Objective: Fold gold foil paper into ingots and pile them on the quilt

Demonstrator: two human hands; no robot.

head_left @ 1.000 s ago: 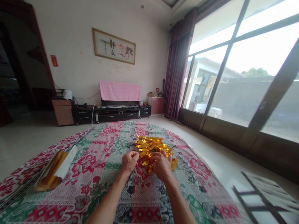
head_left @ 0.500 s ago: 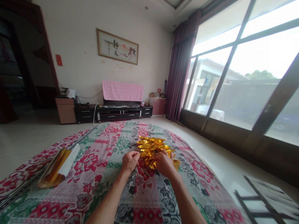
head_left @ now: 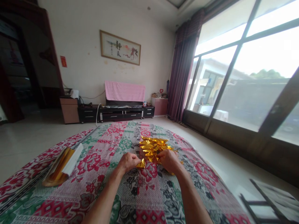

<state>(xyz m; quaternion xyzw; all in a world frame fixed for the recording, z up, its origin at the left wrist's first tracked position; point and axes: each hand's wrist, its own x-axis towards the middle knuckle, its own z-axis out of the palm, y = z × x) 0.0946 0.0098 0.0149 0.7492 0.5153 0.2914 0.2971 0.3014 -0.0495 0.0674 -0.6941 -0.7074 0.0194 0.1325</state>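
Note:
My left hand (head_left: pixel 129 162) is closed in a pinch on a small folded piece of gold foil paper (head_left: pixel 141 164), held low over the flowered cloth, just left of the pile. Several more folded gold foil pieces (head_left: pixel 149 145), pointed at their ends, lie overlapping in rows on the cloth. At the near right side of this pile, my right hand (head_left: pixel 169 159) has its fingers curled with the tips on a gold foil piece. The back of that hand hides part of the pile, and some foil shows beneath it.
A patterned cloth (head_left: pixel 93 189) covers the round table. On its left lies a curled stack of gold and white sheets (head_left: pixel 62 168). A dark-framed stool or chair (head_left: pixel 268 199) stands at the lower right. Beyond are a low black cabinet (head_left: pixel 121 114) and a pink-covered screen (head_left: pixel 125 91).
A gold foil piece now shows in my left hand's pinch, apart from the pile. My right hand has shifted slightly right and nearer. The whole view has turned a little left.

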